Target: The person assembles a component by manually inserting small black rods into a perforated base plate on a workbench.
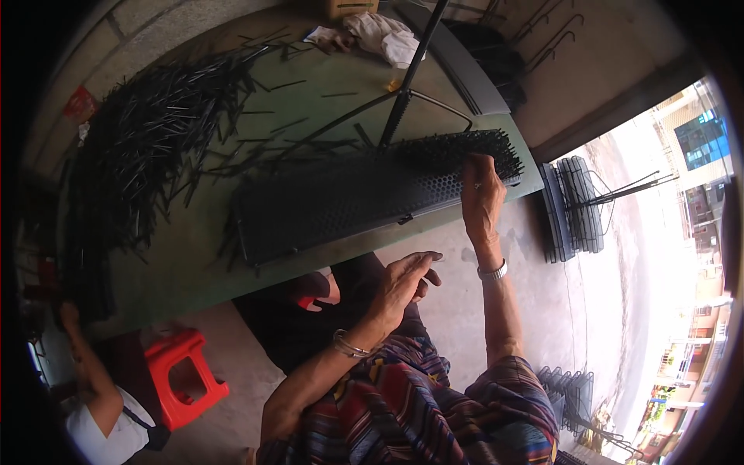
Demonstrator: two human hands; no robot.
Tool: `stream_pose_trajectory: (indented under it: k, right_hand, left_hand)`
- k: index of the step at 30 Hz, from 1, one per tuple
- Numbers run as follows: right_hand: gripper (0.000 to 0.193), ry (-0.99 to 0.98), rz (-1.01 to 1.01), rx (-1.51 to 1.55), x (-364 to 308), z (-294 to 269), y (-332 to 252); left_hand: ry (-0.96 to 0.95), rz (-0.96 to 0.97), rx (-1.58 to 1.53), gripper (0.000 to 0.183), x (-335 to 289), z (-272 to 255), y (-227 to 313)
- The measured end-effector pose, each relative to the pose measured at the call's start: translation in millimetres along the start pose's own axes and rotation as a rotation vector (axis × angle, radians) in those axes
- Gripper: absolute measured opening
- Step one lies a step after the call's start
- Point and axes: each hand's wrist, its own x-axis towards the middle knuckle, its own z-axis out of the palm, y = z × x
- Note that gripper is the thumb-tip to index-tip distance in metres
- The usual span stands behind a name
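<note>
A long black perforated panel (pixel 325 213) lies along the near edge of the green table. Short thin black sticks (pixel 496 147) stand packed together in its holes toward the right end. My right hand (pixel 482 198) is over that end, close beside the upright sticks. Its fingers are closed in a pinch, and whatever they hold is hidden. Below the table edge, in front of my body, my left hand (pixel 407 283) hangs in the air. Its fingers are bent but apart, with nothing visible between them.
A big heap of loose black sticks (pixel 155 124) covers the table's (pixel 310 93) left side. A black metal stand (pixel 403 97) rises behind the panel. White cloth (pixel 384 35) lies at the back. A red stool (pixel 186 376) and another person's arm (pixel 93 372) are lower left; wire racks (pixel 577 205) stand right.
</note>
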Motion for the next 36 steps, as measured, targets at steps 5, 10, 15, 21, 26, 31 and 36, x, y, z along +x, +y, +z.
stream_pose_trajectory:
  k: [5,10,15,21,26,31,36]
  right_hand:
    - [0.011,-0.024,0.021,0.050,4.8,-4.1,-9.6]
    - [0.010,-0.006,0.054,0.075,-0.6,-1.2,-11.1]
    - [0.010,-0.037,0.064,0.053,-3.4,1.6,-6.2]
    - [0.016,-0.087,-0.097,-0.309,-7.9,10.0,-1.5]
    - [0.020,-0.164,-0.095,-0.137,-6.4,7.6,-45.6]
    - [0.014,-0.538,-0.169,0.161,10.2,25.2,-121.4]
    - [0.015,-0.786,-0.516,0.259,47.2,110.3,-192.6]
  left_hand:
    - [0.031,0.025,0.008,0.032,-4.1,-5.0,4.3]
    - [0.022,0.024,-0.019,0.031,-0.5,-12.5,2.6]
    - [0.021,0.053,-0.032,0.031,-7.5,-14.8,3.8]
    - [0.018,0.101,-0.056,0.030,-17.7,-18.9,7.9]
    - [-0.060,0.132,-0.155,0.036,-43.6,-42.3,18.5]
    - [-0.059,0.196,-0.292,0.040,-56.7,-74.5,47.7]
    - [0.011,0.424,-0.537,0.043,-79.3,-131.9,89.2]
